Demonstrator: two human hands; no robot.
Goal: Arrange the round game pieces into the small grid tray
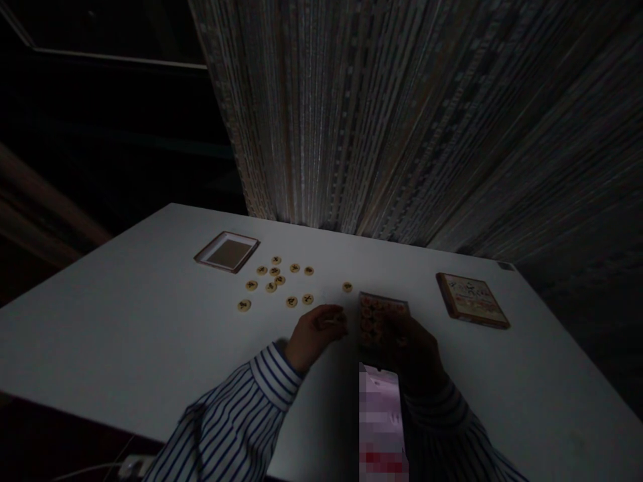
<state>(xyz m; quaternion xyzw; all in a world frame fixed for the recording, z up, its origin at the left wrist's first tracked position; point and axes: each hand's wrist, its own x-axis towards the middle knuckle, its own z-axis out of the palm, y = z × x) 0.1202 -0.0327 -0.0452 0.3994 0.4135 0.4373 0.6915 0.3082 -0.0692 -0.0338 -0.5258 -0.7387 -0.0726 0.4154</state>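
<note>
My left hand point(316, 333) is raised over the table just left of the piece box, its thumb and fingers pinched together. A pale edge shows between the fingertips, but it is too dark to tell what it is. My right hand point(416, 348) reaches over the right side of an open box point(384, 296) packed with rows of round xiangqi pieces point(370, 318). Shadow hides most of its fingers. One loose xiangqi piece point(347, 287) lies just beyond the left hand. Several more pale xiangqi pieces point(276, 271) with dark characters are scattered farther left, two of them overlapping.
An open, shallow box lid point(227, 252) lies at the table's far left. To the right is a closed flat box point(473, 299) with a printed cover. A lit phone point(382, 422) shows below the right hand. Behind the white table point(125, 294) hangs a string curtain point(321, 120).
</note>
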